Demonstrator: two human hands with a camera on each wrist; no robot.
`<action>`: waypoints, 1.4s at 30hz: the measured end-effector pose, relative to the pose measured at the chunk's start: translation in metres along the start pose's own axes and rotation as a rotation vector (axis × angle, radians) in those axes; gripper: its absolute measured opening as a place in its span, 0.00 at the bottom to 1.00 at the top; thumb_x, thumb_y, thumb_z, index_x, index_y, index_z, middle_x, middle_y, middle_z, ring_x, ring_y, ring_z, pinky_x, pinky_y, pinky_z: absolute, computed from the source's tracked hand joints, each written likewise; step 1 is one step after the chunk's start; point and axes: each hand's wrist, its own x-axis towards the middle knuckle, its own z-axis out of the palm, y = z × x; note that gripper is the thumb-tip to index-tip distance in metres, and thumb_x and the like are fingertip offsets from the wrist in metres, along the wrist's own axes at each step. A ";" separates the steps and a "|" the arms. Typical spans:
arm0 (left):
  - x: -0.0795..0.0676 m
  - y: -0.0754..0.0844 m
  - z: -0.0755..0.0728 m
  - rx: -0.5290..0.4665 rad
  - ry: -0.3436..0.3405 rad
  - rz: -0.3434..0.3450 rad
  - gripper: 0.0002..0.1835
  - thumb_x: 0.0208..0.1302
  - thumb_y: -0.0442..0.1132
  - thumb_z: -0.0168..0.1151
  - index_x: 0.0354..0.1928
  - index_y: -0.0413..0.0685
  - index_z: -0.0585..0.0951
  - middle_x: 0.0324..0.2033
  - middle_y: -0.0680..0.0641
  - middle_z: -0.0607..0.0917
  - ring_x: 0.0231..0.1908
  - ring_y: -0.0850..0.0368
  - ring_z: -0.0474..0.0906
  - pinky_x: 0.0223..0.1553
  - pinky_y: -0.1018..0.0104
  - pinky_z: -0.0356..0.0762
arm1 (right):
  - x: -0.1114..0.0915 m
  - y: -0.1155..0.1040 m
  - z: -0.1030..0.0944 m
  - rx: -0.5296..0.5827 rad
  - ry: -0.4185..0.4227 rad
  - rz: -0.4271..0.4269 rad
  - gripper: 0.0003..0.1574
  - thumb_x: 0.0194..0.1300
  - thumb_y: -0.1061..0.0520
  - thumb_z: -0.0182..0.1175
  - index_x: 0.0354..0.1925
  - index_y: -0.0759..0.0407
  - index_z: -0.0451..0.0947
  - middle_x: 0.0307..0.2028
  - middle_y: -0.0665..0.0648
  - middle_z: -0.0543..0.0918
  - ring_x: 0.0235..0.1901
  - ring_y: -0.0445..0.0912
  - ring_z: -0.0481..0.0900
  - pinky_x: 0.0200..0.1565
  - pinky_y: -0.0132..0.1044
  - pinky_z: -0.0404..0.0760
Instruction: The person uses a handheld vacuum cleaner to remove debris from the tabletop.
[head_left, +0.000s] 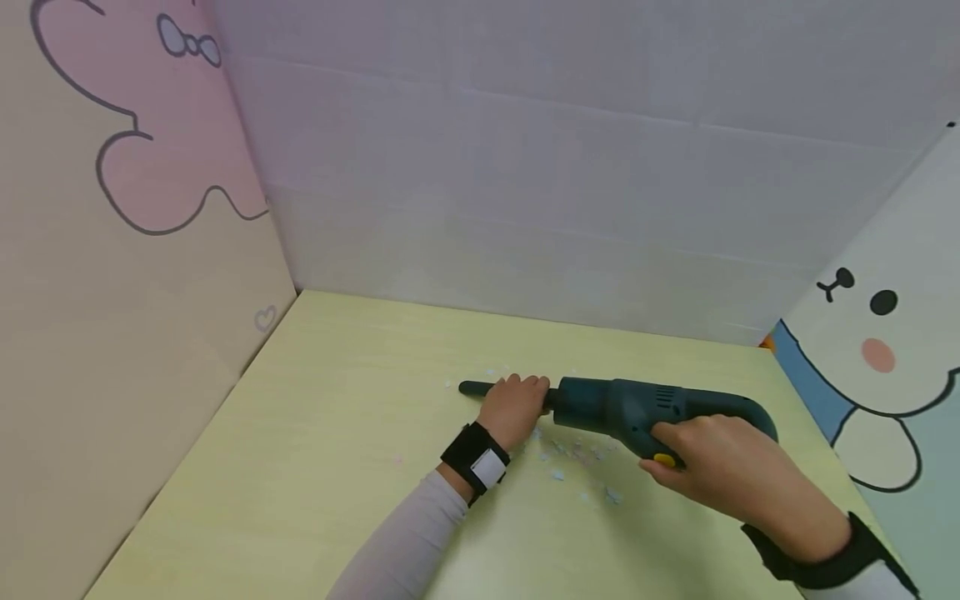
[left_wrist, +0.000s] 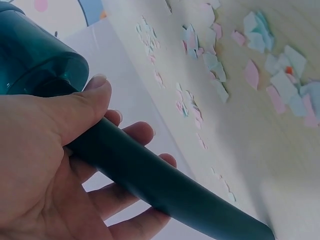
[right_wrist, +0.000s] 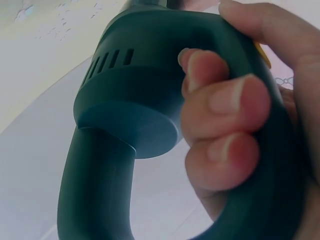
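A dark green handheld vacuum cleaner (head_left: pixel 592 404) is held low over the pale yellow table (head_left: pixel 345 417), its nozzle aimed left. My right hand (head_left: pixel 727 467) grips its loop handle (right_wrist: pixel 280 165); in the right wrist view the fingers curl round that handle. A yellow button (head_left: pixel 664 459) shows beside the thumb. My left hand (head_left: pixel 513 410) holds the narrow nozzle tube (left_wrist: pixel 170 185) close to the vacuum's front, thumb on one side and fingers on the other. Small pink, white and pale blue paper scraps (left_wrist: pixel 287 82) lie scattered on the table below the nozzle and body.
A white wall panel (head_left: pixel 525 208) stands along the table's back edge. On the left rises a panel with a pink cartoon drawing (head_left: pixel 172 167), and on the right one with a white cartoon face (head_left: pixel 862 367). Both wrists wear black straps (head_left: pixel 467 450).
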 end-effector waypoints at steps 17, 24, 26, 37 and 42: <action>-0.030 0.009 -0.009 -0.008 0.005 -0.031 0.17 0.65 0.51 0.68 0.50 0.49 0.82 0.40 0.50 0.88 0.37 0.50 0.84 0.45 0.55 0.85 | -0.010 -0.009 -0.001 0.044 -0.045 -0.020 0.26 0.61 0.39 0.70 0.21 0.40 0.64 0.14 0.39 0.54 0.14 0.34 0.54 0.22 0.31 0.56; -0.032 0.026 -0.018 -0.012 -0.007 0.014 0.16 0.66 0.52 0.68 0.49 0.52 0.83 0.39 0.53 0.88 0.35 0.54 0.83 0.36 0.62 0.84 | -0.030 -0.003 -0.013 0.013 -0.090 0.025 0.26 0.60 0.36 0.71 0.21 0.39 0.64 0.14 0.40 0.55 0.14 0.34 0.54 0.22 0.31 0.56; -0.034 0.032 -0.022 -0.004 -0.005 0.029 0.16 0.67 0.53 0.67 0.50 0.53 0.83 0.39 0.53 0.87 0.34 0.55 0.83 0.34 0.64 0.83 | -0.035 -0.002 -0.016 -0.006 -0.114 0.050 0.26 0.59 0.35 0.71 0.21 0.39 0.64 0.13 0.40 0.55 0.14 0.34 0.55 0.22 0.32 0.57; -0.049 0.056 -0.029 0.021 0.017 0.083 0.17 0.65 0.56 0.68 0.46 0.53 0.82 0.33 0.55 0.85 0.28 0.58 0.80 0.24 0.68 0.78 | -0.059 0.004 -0.020 -0.045 -0.211 0.130 0.26 0.57 0.31 0.70 0.21 0.38 0.66 0.13 0.40 0.56 0.15 0.34 0.57 0.24 0.33 0.60; -0.053 0.067 -0.032 0.037 0.042 0.105 0.17 0.64 0.57 0.68 0.45 0.55 0.82 0.31 0.56 0.85 0.26 0.60 0.79 0.21 0.70 0.74 | -0.071 0.008 -0.019 -0.056 -0.280 0.177 0.28 0.57 0.29 0.68 0.20 0.38 0.65 0.14 0.41 0.57 0.14 0.34 0.58 0.25 0.34 0.60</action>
